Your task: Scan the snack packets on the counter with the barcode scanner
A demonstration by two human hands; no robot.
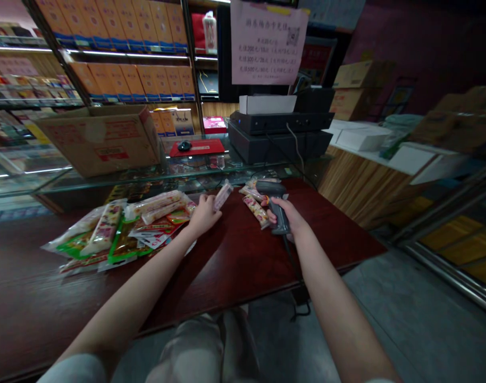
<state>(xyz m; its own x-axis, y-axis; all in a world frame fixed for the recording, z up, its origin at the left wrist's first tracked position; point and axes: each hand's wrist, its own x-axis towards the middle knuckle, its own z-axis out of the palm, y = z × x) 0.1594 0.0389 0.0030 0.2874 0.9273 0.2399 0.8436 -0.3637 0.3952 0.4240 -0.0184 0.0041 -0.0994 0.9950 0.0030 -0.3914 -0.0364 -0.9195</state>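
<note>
My right hand [286, 215] is wrapped round the grip of a dark grey barcode scanner [280, 213], its head pointing left over the table. In my left hand [204, 214] is a slim wrapped snack bar [223, 195], held by one end with the other end tilted up to the right. Left of that hand lies a pile of packaged snacks [147, 226], with clear-wrapped bars on top of green and red packets. Under and beside the scanner are more wrapped bars [256, 210], partly hidden by it. The scanner's cable hangs down past the table edge.
The dark red wooden table [231, 266] borders a glass counter. On the counter stand an open cardboard box [101, 141], a mouse [184, 145] on a red mat [203, 148] and a black cash drawer [275, 142]. A printed sign [269, 45] hangs above. Stocked shelves line the back.
</note>
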